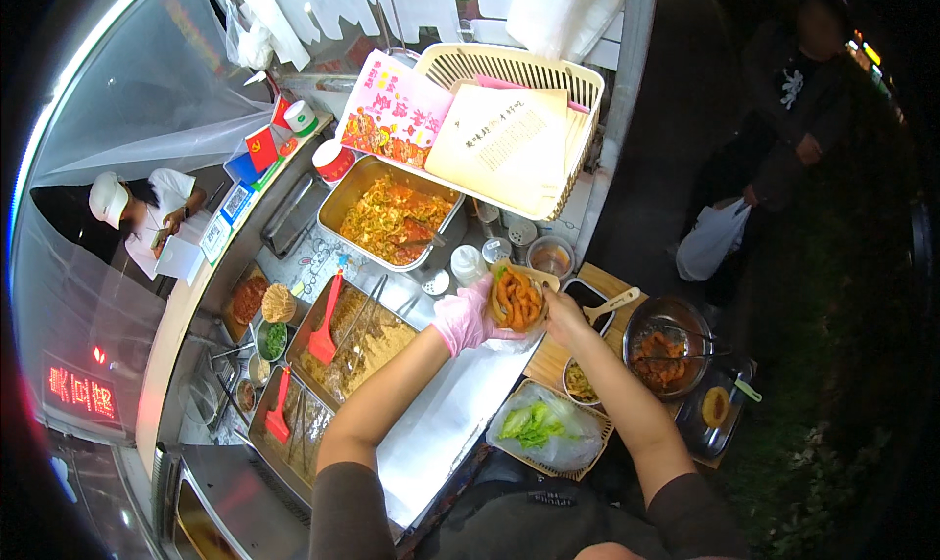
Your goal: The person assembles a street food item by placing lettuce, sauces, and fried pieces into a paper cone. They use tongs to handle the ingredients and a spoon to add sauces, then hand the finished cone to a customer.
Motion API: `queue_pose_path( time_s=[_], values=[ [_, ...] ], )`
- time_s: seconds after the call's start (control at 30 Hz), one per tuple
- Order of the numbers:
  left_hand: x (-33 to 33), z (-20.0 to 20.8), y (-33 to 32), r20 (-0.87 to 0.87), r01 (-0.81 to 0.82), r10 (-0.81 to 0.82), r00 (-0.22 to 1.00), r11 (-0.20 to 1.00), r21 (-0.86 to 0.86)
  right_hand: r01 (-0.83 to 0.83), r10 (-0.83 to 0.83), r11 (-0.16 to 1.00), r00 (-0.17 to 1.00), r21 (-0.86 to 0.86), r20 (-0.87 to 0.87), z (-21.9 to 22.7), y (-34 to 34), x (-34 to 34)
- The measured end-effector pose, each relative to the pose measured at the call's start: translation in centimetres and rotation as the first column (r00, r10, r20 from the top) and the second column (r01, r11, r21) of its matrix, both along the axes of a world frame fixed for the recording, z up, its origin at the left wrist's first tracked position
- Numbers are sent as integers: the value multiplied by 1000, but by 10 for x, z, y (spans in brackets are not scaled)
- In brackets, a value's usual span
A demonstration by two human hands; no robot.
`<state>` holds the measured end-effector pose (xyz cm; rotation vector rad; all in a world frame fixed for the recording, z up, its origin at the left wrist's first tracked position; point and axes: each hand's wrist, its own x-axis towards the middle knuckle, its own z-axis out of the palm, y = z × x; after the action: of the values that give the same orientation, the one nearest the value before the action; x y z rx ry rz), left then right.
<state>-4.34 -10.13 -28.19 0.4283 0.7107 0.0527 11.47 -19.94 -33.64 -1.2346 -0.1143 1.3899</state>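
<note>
My left hand (468, 317), in a thin pink glove, is closed around the left side of a round, tan food pocket (517, 301). Orange-brown strips fill its opening, and a bit of green leaf shows at the upper left edge. From the other side my bare right hand (563, 317) grips the same pocket; its fingertips are partly hidden. A pale tan flap (539, 277) sticks out above the right hand. Close to that hand, a wooden paddle (612, 305) lies over a black tray (586, 296). Below is a lettuce-filled, plastic-lined basket (534, 425).
A steel pan of shredded food (392, 212) stands beyond my hands, before a cream basket (587, 85) of paper bags. Left are trays with red spatulas (325, 340). At right sit a metal bowl (671, 350) and a bun (715, 406). Two people stand outside the stall.
</note>
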Motion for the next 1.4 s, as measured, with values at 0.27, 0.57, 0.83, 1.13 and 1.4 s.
queue_pose_path(
  time_s=[0.27,0.57,0.83,1.13,1.4],
  values=[
    [-19,-125,26,-569,572,69,819,-177,801,80,-79,992,997,-94,15,-17,17,-26],
    [-61,-74,10,-451,444,-122,884,523,728,35,-37,999,998,-35,-41,-21,-7,-70],
    [-92,-45,-29,-228,-78,266,937,794,604,-217,141,976,564,-19,813,-10,-12,5],
    [-101,-113,-31,-480,176,257,839,706,686,-405,593,599,-356,-691,722,-120,71,23],
    [-112,-127,-34,-355,-34,533,768,587,809,-332,473,786,-223,-522,852,-69,48,-9]
  ],
)
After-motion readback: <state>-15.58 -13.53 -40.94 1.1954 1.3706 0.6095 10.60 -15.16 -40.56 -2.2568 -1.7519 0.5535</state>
